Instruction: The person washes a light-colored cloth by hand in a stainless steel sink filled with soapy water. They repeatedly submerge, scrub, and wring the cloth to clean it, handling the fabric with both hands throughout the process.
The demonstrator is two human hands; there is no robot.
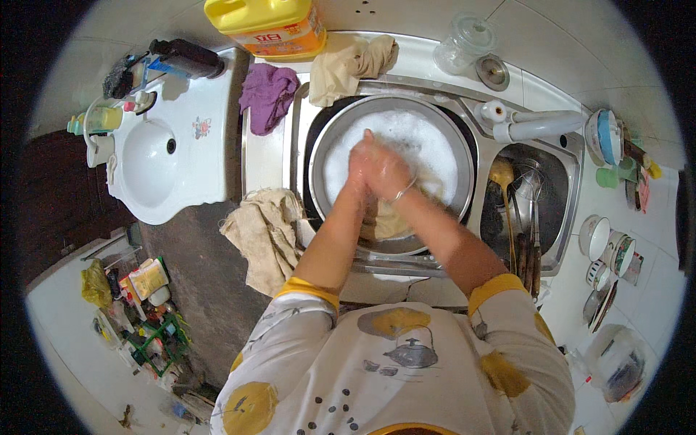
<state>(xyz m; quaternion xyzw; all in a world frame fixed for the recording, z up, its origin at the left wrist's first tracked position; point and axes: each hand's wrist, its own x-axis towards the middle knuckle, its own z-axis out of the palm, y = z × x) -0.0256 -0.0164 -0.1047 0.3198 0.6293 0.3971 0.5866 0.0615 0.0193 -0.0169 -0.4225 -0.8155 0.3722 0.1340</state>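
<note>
A round metal basin [319,177] full of white suds is set in the left bowl of the sink. Over its middle my left hand [360,161] and my right hand [389,171] are pressed together, wet, with fingers closed. A soaked beige cloth [388,221] shows below them between my wrists, and some of it also appears right of my right wrist. My hands look closed on this cloth, though the part between the palms is hidden. A thin bangle [406,188] circles my right wrist.
Left of the basin lie a purple cloth [268,98] and a crumpled beige rag [264,235]. Behind it are another beige rag [351,65] and a yellow jug [272,32]. The right sink bowl holds a ladle [502,174] and other long-handled utensils, under a grey-white faucet [540,125].
</note>
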